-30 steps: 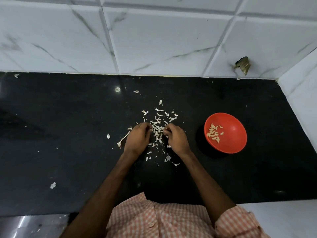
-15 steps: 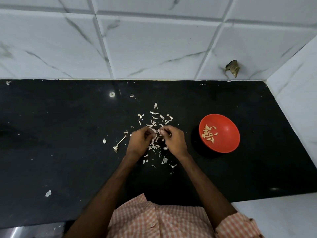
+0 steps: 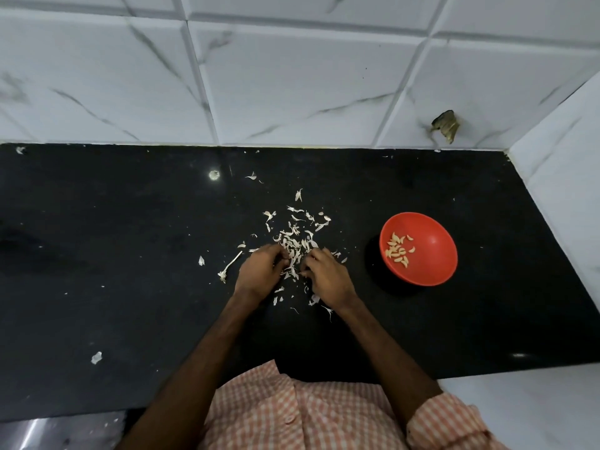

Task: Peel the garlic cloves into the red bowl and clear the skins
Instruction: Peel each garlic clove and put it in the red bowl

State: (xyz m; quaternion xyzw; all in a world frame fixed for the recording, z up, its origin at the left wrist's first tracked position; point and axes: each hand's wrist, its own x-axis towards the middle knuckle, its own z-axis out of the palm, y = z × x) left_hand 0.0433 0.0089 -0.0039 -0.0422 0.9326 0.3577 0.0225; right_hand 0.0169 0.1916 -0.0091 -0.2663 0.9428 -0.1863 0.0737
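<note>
A heap of pale garlic skins (image 3: 297, 241) lies scattered on the black counter (image 3: 130, 254). My left hand (image 3: 261, 272) and my right hand (image 3: 328, 277) rest on the heap's near edge, knuckles up, fingers curled down among the skins. What the fingertips hold is hidden. The red bowl (image 3: 428, 241) stands to the right of my right hand, apart from it, with several peeled cloves (image 3: 398, 250) inside.
A garlic stem (image 3: 230, 266) lies just left of my left hand. Stray skin bits (image 3: 96, 357) dot the counter's left side. White tiled walls (image 3: 292, 76) close the back and right side. A torn hole (image 3: 446, 125) shows in the back wall.
Both hands came together at the skins, then slid slightly apart and toward me. The head camera shifted, so the scene sits a little lower in the frame.
</note>
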